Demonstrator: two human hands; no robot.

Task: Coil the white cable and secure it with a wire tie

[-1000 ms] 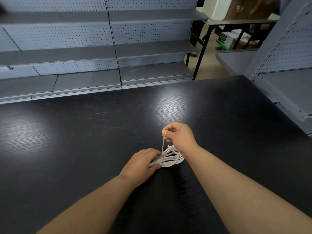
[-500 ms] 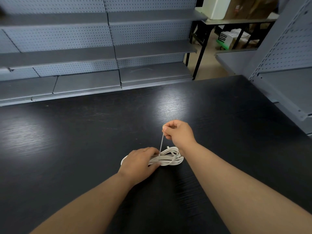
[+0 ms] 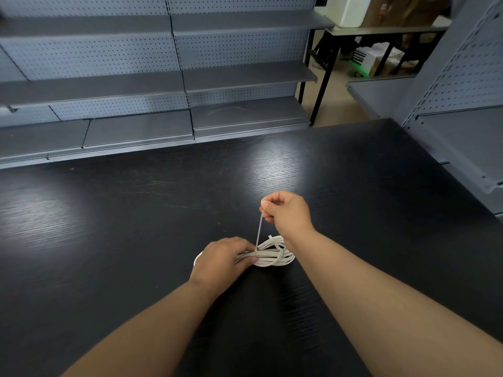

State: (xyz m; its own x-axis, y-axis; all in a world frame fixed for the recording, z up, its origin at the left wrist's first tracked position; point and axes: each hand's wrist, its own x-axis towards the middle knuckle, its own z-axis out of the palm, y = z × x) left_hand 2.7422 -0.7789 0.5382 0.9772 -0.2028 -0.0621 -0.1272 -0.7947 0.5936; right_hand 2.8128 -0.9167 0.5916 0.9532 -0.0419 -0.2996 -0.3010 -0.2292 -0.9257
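Thumb and forefinger of the right hand (image 3: 288, 213) pinch the upper end of the tie (image 3: 259, 231), with the other fingers curled in beneath them. The tie runs from that pinch as a thin straight line, leaning slightly left, down to the cable (image 3: 275, 255). It meets the cable just beside the fingertips of the left hand (image 3: 221, 261). The left hand's fingers are curled over the left part of the cable and grip its bunched strands; the thumb is hidden. Whether the tie passes round the strands cannot be told, since the fingers cover that spot. The right hand is above and just behind the cable, apart from it, and its wrist crosses over the cable's far right edge. The cable is a flat white coil of several loops. Its right half shows plainly, a sliver of loop peeps out left of the left hand, and one short end sticks up at the back. Both bare forearms reach in from nearer the camera than the cable. Under the cable is a black wood-grain table (image 3: 109, 227), which carries two pale patches of glare behind the cable. Well behind the cable stand grey pegboard shelves (image 3: 163, 85), and more of the same shelving (image 3: 462, 110) stands far to its right. Behind and to the right of the cable, past the table's far corner, is a black-legged bench (image 3: 381, 30) with boxes (image 3: 400, 9) on top.
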